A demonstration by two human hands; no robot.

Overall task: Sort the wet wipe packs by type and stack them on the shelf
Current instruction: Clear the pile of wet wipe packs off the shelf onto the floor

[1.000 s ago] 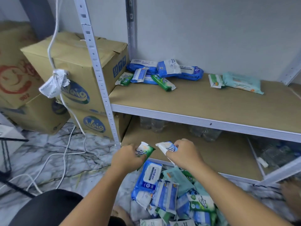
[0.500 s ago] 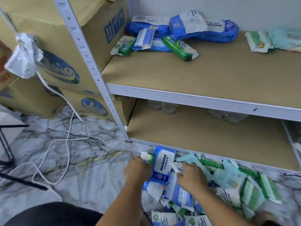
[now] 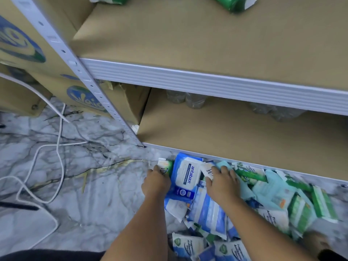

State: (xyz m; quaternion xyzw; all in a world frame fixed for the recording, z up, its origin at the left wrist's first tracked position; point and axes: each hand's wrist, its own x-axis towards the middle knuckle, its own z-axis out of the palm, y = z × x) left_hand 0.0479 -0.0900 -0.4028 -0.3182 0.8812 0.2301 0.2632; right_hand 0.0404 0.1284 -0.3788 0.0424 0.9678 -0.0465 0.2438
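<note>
Left hand [image 3: 157, 180] grips small green wipe pack [image 3: 166, 165]; right hand [image 3: 221, 182] seems to pinch a white pack [image 3: 207, 171], view blurred. Packs likely soft, light, slick: grasp across the middle.

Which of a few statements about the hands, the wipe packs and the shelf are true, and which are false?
1. The blue antabax pack lies between the left hand and the right hand. True.
2. The left hand grips a green pack. True.
3. The pile of packs lies on the lower shelf board. False: it lies on the marble floor.
4. Cardboard boxes stand on the lower shelf board. False: clear bottles stand at its back.
</note>
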